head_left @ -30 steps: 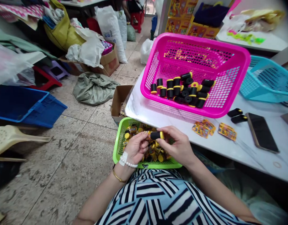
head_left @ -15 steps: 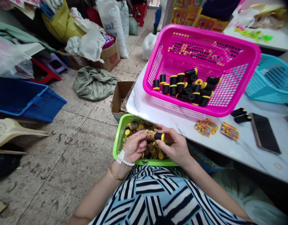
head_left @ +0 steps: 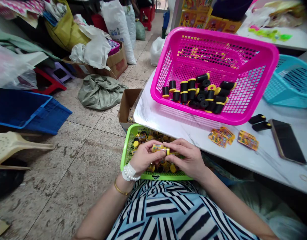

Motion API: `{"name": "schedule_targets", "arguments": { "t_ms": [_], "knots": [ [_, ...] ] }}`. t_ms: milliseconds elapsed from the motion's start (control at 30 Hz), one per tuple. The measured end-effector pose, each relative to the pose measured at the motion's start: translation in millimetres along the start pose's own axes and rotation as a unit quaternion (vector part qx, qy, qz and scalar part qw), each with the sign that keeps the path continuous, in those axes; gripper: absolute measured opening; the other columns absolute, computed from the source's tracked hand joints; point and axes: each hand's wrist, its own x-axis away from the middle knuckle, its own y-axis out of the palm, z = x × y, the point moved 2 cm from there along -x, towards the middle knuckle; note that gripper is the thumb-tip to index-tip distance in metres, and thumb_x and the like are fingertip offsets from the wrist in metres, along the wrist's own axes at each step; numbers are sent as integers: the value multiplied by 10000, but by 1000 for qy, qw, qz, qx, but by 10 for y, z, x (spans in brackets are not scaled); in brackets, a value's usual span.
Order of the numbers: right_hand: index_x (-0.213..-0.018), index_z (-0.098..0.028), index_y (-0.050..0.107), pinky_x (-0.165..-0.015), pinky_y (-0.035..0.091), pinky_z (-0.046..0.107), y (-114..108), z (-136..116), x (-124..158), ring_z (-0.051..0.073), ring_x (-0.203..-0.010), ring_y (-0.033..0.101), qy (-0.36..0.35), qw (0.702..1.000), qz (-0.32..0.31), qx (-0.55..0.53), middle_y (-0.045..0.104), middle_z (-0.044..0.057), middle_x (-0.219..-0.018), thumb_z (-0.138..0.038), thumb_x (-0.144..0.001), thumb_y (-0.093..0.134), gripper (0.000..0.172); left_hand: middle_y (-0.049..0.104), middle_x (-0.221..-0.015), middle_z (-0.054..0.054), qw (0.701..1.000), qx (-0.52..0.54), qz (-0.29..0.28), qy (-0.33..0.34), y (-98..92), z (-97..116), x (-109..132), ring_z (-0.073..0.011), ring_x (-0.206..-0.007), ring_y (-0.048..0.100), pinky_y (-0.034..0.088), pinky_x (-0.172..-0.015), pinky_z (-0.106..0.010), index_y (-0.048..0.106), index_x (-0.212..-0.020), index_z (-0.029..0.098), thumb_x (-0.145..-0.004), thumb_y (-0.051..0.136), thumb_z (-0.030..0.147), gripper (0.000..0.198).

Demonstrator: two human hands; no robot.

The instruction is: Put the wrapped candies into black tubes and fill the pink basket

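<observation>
A small cylinder (head_left: 159, 148) with a yellow printed sleeve and a yellow end sits between my two hands, above the green basket (head_left: 123, 155). My left hand (head_left: 142, 158), wearing a pearl bracelet, is closed around its sleeved part. The fingers of my right hand (head_left: 188, 156) pinch at the yellow end and partly hide it. Many similar sleeved cylinders (head_left: 166, 165) fill the basket under my hands. On the table, a pink basket (head_left: 161, 106) holds several black cylinders (head_left: 184, 96) with yellow ends and no sleeves.
Printed yellow sleeves (head_left: 247, 140), two loose black pieces (head_left: 261, 126) and a phone (head_left: 288, 141) lie on the white table (head_left: 201, 136). A blue basket (head_left: 291, 85) stands at the right. An open cardboard box (head_left: 125, 106) is beside the table corner; a blue crate (head_left: 47, 115) is on the left.
The printed sleeve now covers the cylinder's black body, which showed bare before. My left hand has shifted along it toward the yellow end, and my right fingers have straightened somewhat.
</observation>
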Motion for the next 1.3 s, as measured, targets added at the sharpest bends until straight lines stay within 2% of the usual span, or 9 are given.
{"name": "schedule_targets", "arguments": {
  "t_ms": [233, 367, 533, 633, 700, 833, 967, 1133, 1300],
  "knots": [
    [-1148, -240, 665, -836, 564, 324, -103, 8, -2, 187, -906, 688, 22, 998, 56, 23, 716, 60, -1002, -192, -799, 751, 363, 628, -695, 7, 998, -17, -66, -11, 61, 67, -178, -90, -527, 542, 434, -492, -206, 627, -1121, 167, -779, 738, 456, 462],
    [-985, -221, 732, -785, 576, 316, -36, 43, 38, 192, -856, 700, 70, 992, 84, -57, 737, 61, -930, -212, -731, 809, 266, 625, -720, 10, 997, -48, -31, 43, 56, -2, -90, -84, -510, 520, 420, -478, -208, 635, -1080, 175, -798, 730, 395, 370],
    [-856, -181, 732, -634, 580, 264, 99, 176, 124, 144, -628, 690, 366, 874, 68, -313, 744, 26, -749, -344, -670, 845, 272, 705, -1012, -84, 922, -273, 27, 273, 92, -7, 1, -201, -926, 640, 501, -841, -333, 676, -1091, 181, -840, 686, 241, 259],
    [-818, -164, 721, -622, 576, 249, 170, 257, 174, 125, -594, 675, 428, 822, 31, -374, 731, 15, -698, -376, -661, 840, 289, 684, -971, -77, 880, -336, 2, 335, 58, -76, -9, -190, -895, 626, 501, -814, -331, 684, -1123, 201, -856, 651, 190, 269],
    [-847, -177, 716, -653, 586, 260, 206, 291, 207, 129, -637, 681, 418, 830, 28, -369, 732, 9, -735, -345, -649, 848, 291, 659, -998, -78, 887, -337, -16, 314, 21, -133, -12, -199, -933, 619, 502, -835, -339, 698, -1121, 227, -849, 660, 205, 275],
    [-940, -215, 722, -756, 603, 311, 239, 273, 246, 167, -824, 693, 303, 911, 79, -268, 720, 47, -969, -266, -685, 828, 281, 660, -1021, -83, 974, -188, 4, 124, -54, -236, 27, -199, -822, 642, 527, -731, -320, 578, -1297, 244, -781, 744, 389, 561],
    [-930, -219, 749, -763, 607, 334, 288, 241, 242, 197, -864, 689, 235, 949, 75, -198, 715, 70, -972, -268, -685, 836, 264, 650, -747, -35, 997, -68, 28, -4, -80, -270, 66, -133, -557, 567, 458, -531, -247, 642, -1113, 168, -841, 655, 470, 407],
    [-858, -176, 732, -631, 603, 292, 370, 320, 216, 146, -603, 687, 384, 850, 70, -354, 749, 27, -748, -338, -661, 851, 282, 694, -1077, -93, 951, -254, 54, 171, -111, -85, 43, -219, -979, 634, 478, -898, -346, 683, -1103, 196, -825, 699, 269, 288],
    [-792, -159, 726, -576, 580, 239, 390, 407, 237, 128, -553, 690, 444, 781, 63, -435, 747, 15, -704, -325, -582, 893, 316, 697, -1013, -84, 905, -345, -46, 246, -138, -13, -39, -217, -954, 629, 476, -886, -361, 701, -1116, 218, -854, 660, 243, 266]
  ]
}}
